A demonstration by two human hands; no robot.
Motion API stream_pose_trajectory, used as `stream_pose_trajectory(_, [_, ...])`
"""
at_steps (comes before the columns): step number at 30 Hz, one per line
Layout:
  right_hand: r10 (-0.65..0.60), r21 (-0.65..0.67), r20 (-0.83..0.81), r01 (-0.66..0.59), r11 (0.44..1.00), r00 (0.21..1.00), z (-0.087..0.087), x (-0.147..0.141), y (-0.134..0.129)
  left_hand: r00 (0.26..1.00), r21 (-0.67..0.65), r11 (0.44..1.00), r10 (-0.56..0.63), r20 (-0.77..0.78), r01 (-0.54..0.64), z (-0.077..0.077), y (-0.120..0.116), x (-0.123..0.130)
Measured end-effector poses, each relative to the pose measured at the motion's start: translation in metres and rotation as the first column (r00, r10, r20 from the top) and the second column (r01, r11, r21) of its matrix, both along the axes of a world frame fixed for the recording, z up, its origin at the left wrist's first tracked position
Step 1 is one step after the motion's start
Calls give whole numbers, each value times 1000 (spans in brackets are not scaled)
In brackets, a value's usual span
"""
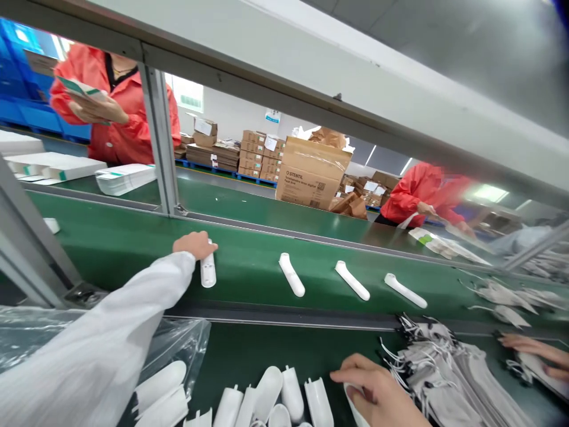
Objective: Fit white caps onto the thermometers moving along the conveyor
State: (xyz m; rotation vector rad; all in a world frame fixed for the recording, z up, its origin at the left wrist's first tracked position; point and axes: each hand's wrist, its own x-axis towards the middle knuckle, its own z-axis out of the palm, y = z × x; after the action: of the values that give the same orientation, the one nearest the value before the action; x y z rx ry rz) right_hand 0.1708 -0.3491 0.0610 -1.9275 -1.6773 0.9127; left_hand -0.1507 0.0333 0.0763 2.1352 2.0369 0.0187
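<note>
My left hand (194, 244) reaches onto the green conveyor belt. Its fingers close on the upper end of a white plastic casing (208, 271), which points its rounded end towards me. To the right, further white casings, slim and bent at the top, lie spaced along the belt, the nearest being this bent casing (292, 275). Low in the view, my right hand (377, 388) curls around a white plastic shell (355, 408), mostly hidden by the fingers. Beside that hand lies a heap of loose white shells (269, 388).
A clear plastic bag (186, 344) with white shells sits at lower left. Grey pouches with cords (448, 367) are piled at right, near another person's hand (537, 350). A metal post (159, 139) and overhead beam frame the belt. Two people in red stand beyond; a carton (311, 172) stands between.
</note>
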Motion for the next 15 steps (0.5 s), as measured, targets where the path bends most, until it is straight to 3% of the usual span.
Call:
stream_pose_trajectory(5, [-200, 142, -252, 241, 960, 947, -9, -4, 30, 989, 100, 993, 53, 135, -66, -37, -16, 9])
stream_pose_trajectory(9, [-326, 243, -246, 384, 891, 913, -41, 14, 25, 983, 114, 989, 71, 172, -91, -43, -17, 22])
stream_pose_trajectory(12, [-264, 161, -128, 282, 946, 956, -60, 33, 4, 980, 109, 992, 47, 191, -69, -38, -17, 42])
stream_pose_trajectory(15, [-119, 60, 87, 114, 992, 989, -56, 39, -13, 981, 99, 995, -28, 194, 8, -36, -20, 62])
